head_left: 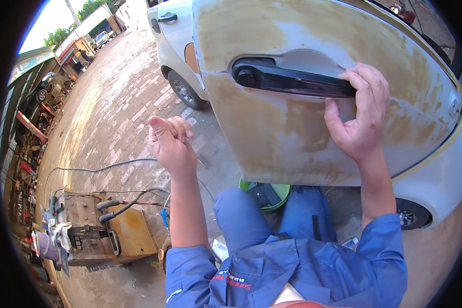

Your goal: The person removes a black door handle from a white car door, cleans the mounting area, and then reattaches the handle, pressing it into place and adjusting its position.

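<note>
My right hand [364, 110] grips the right end of a black car door handle [297, 81], fingers over its top edge and thumb below. The handle lies across the recess of a white car door [297, 138] patched with tan filler and sanding marks. At the handle's left end sits a round black knob-like part. My left hand [172, 141] is raised in the air left of the door, apart from it. Its fingers are curled in with the thumb against them; whether something small is between them is hidden.
A green basin [280, 200] with dark contents stands between my knees, under the door. At the lower left is a worn metal machine [108, 226] with hoses and cables trailing over the brick paving [123, 108]. Another white car [179, 56] stands behind the door.
</note>
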